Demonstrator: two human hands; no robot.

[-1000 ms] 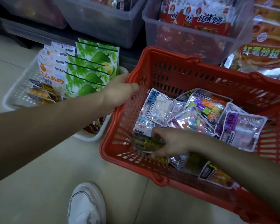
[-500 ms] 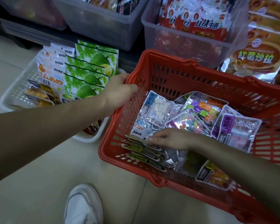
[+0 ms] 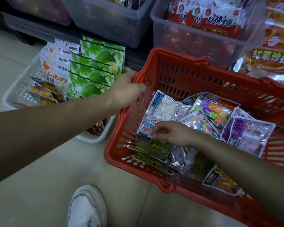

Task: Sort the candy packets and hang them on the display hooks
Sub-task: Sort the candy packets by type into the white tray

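A red plastic basket (image 3: 179,74) sits on the floor with several candy packets in it. My left hand (image 3: 126,89) grips its left rim. My right hand (image 3: 169,133) is inside the basket, its fingertips pinching the top edge of a stack of black-and-yellow packets (image 3: 152,146) at the near left corner. A white packet with a blue label (image 3: 162,107), a multicoloured candy packet (image 3: 215,110) and a purple-labelled packet (image 3: 249,135) lie further back. No display hooks are in view.
A white basket (image 3: 20,89) at the left holds green durian packets (image 3: 92,76) and orange-print packets (image 3: 54,69). Clear bins (image 3: 203,38) with red snack bags stand behind. Large foil bags (image 3: 272,58) are at the right. My white shoe (image 3: 87,207) is on the tile floor.
My right hand has moved from the near corner of the basket slightly up and back, drawing the black-and-yellow packets' top edge up between its fingertips. My left hand stays on the rim.
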